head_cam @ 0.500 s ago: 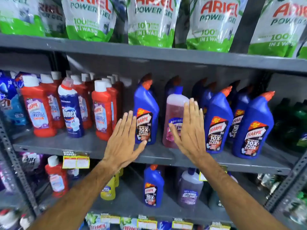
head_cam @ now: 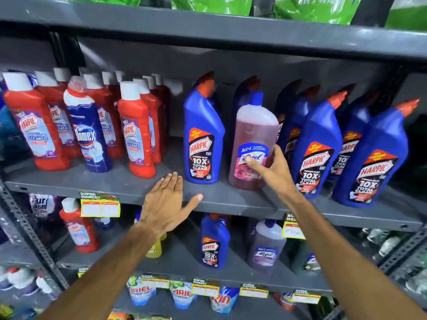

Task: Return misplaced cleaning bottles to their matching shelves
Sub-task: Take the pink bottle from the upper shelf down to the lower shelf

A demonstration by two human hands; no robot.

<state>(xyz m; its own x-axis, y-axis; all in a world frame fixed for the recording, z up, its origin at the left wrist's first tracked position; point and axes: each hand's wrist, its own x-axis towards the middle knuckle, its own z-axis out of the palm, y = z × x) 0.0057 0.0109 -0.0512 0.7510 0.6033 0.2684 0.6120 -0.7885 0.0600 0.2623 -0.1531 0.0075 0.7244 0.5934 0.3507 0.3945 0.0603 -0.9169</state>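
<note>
A pink Lizol bottle (head_cam: 253, 125) with a blue cap stands on the middle grey shelf (head_cam: 231, 206) among blue Harpic bottles (head_cam: 203, 139). My right hand (head_cam: 270, 169) wraps its lower right side, thumb across the label and fingers behind. My left hand (head_cam: 164, 206) hovers flat with fingers apart over the shelf's front edge, left of the nearest blue Harpic bottle, holding nothing. A dark blue Domex bottle (head_cam: 89, 130) stands among red Harpic bottles (head_cam: 34, 125) at the left.
More blue Harpic bottles (head_cam: 316, 153) crowd the right of the pink one. The shelf below holds a purple Lizol bottle (head_cam: 265, 245), a blue Harpic (head_cam: 213, 243) and a red Harpic (head_cam: 78, 227). Green pouches (head_cam: 208, 3) sit on top. Yellow price tags (head_cam: 100, 204) hang from the shelf edges.
My right hand has gone from flat in front of the pink bottle to closing around its lower side. My left hand has dropped to the shelf edge. The view is closer.
</note>
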